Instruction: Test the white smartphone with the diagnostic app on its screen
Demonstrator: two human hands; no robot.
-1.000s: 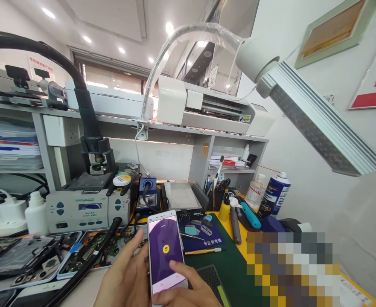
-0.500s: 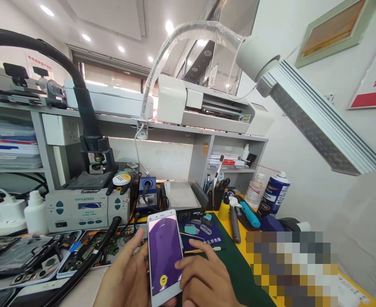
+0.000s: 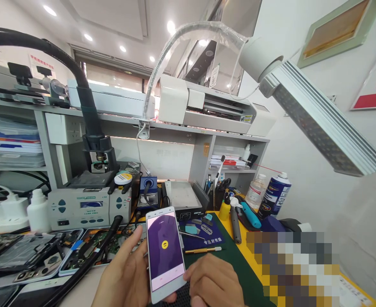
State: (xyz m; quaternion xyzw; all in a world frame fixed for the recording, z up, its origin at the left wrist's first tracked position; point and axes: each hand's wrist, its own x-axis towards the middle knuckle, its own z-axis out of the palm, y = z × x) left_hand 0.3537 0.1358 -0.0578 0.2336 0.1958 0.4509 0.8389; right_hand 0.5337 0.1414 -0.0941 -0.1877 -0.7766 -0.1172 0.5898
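Note:
My left hand (image 3: 123, 273) is closed around a white smartphone (image 3: 171, 285), holding it upright and tilted toward me. The phone's lit screen is mostly purple, with a yellow round icon near the middle and a pale band below. My right hand (image 3: 215, 279) is beside the phone's lower right corner, its fingers curled in. One fingertip is at the phone's edge, and I cannot tell whether it touches. Nothing shows in that hand. Just behind the phone lie a gold-handled pen-like tool (image 3: 203, 250) and a dark blue pad (image 3: 215, 234) with blades.
A green mat (image 3: 245, 273) covers the bench on the right. A grey rework station (image 3: 91, 209) stands back left, behind trays of phone parts (image 3: 18, 256). A black hose (image 3: 88, 264) crosses the left. Spray can (image 3: 274, 194) and bottles stand right; a lamp (image 3: 328, 119) hangs above.
My right hand has drawn down and away from the screen, its fingers curling in. The yellow icon moved up to mid-screen and a pale band appeared below. The left hand keeps its hold.

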